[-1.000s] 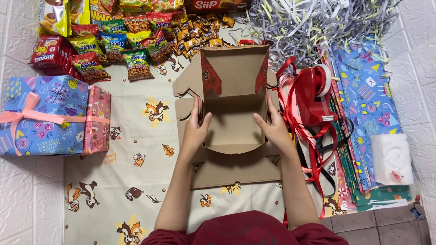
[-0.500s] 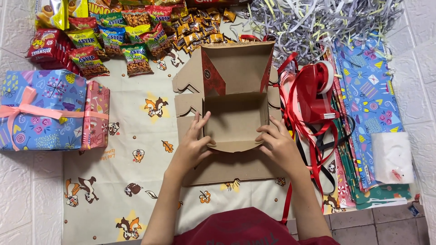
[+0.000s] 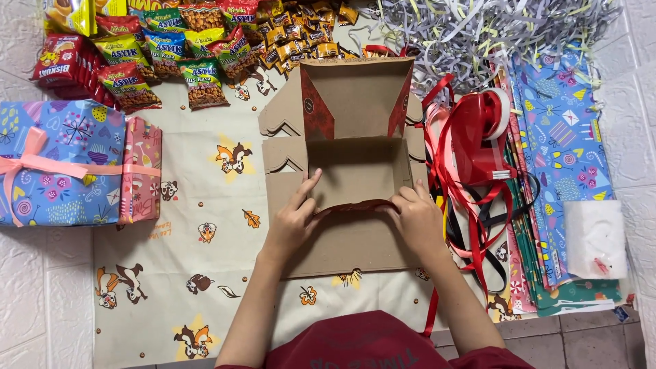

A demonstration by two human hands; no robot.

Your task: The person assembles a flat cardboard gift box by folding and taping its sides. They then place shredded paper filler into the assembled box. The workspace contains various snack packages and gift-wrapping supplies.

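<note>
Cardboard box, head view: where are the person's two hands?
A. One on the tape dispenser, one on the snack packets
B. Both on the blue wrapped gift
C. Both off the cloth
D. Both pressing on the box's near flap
D: the left hand and the right hand both rest on the near flap of the brown cardboard box.

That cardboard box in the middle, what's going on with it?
A person is folding the brown cardboard box on a cartoon-print cloth. The left hand and right hand press on the near flap, fingers at its edge; the far flap stands open. Snack packets lie behind, wrapped gifts to the left, and red ribbon with a tape dispenser to the right.
</note>
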